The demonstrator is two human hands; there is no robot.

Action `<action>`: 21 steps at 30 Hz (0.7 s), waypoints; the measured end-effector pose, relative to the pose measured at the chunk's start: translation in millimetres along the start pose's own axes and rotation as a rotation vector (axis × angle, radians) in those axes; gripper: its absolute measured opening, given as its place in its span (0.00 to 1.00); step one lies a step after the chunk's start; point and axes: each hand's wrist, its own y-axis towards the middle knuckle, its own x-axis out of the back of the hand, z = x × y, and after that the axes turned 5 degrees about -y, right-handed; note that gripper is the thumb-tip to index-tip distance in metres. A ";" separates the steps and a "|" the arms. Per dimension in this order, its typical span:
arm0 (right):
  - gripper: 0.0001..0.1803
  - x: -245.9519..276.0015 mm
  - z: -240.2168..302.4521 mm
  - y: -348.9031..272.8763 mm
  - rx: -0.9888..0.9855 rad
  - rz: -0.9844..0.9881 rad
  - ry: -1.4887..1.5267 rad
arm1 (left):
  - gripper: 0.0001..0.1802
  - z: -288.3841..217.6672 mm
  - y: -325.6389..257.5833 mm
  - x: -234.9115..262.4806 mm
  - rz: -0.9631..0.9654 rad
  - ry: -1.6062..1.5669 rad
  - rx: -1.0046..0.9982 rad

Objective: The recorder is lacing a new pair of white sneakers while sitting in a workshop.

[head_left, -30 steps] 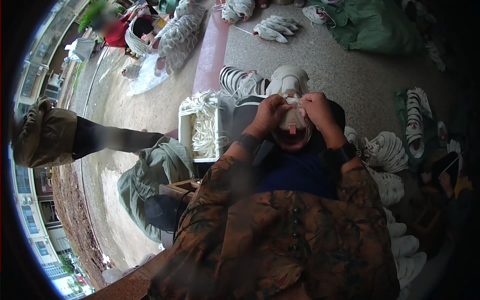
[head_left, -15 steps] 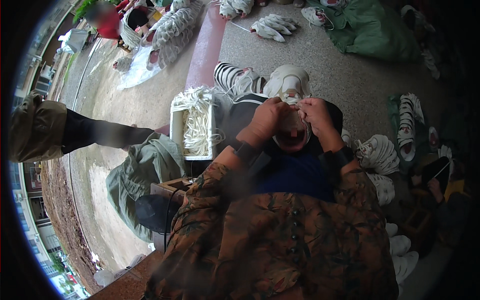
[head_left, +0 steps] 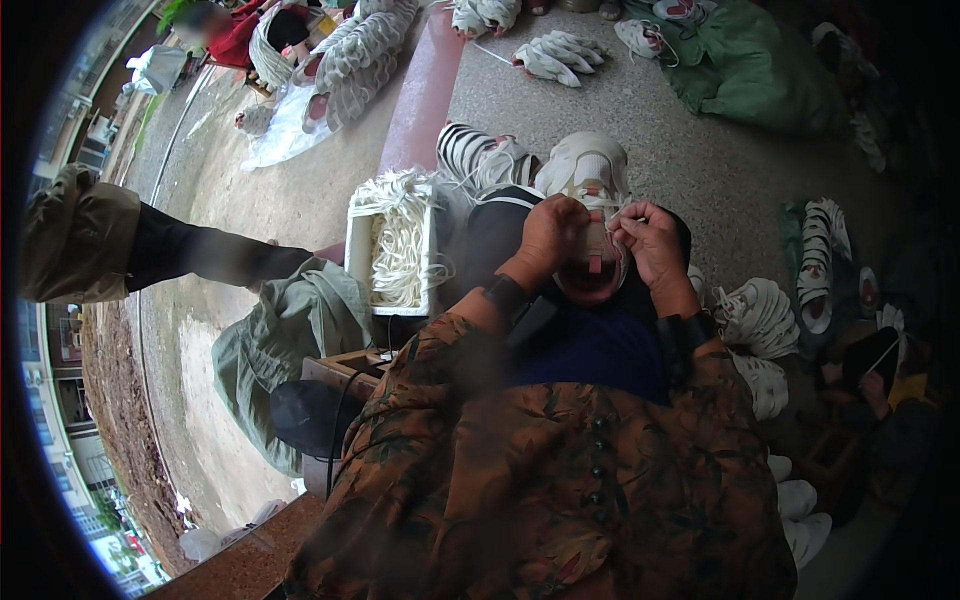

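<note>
A white sneaker (head_left: pixel 583 160) with a pink-striped tongue rests on my lap, toe pointing away from me. My left hand (head_left: pixel 552 235) is closed at the left edge of the shoe's opening; whatever its fingertips pinch is hidden. On the opposite edge, my right hand (head_left: pixel 650 242) pinches a thin white shoelace (head_left: pixel 620 212) between thumb and fingers, close to the eyelets. Between the two hands the tongue shows. Left of my knee stands a white foam box (head_left: pixel 434 255) heaped with loose white shoelaces (head_left: pixel 397 250).
Striped white shoes (head_left: pixel 470 150) lie just beyond the box. Stacked white sneakers (head_left: pixel 757 318) line my right side. A green sack (head_left: pixel 750 75) and more shoes (head_left: pixel 558 57) lie ahead. A pale green cloth (head_left: pixel 290 350) drapes at left by a wooden box (head_left: pixel 345 368). Other people sit nearby.
My hands have drawn apart from over the middle of the tongue to its two sides, uncovering the tongue and its pink stripe. The whole view has shifted slightly.
</note>
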 end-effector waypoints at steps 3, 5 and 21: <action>0.01 7.2 5.5 3.5 -0.059 0.079 -0.424 | 0.07 -1.9 -1.8 -5.8 -0.079 -0.007 0.042; 0.02 5.2 4.0 9.6 0.003 0.053 -0.561 | 0.06 -1.4 -1.9 -7.3 -0.122 -0.017 0.018; 0.12 -20.0 18.3 -7.8 -0.125 0.098 -0.277 | 0.04 -2.1 -8.6 -2.7 -0.090 -0.014 -0.077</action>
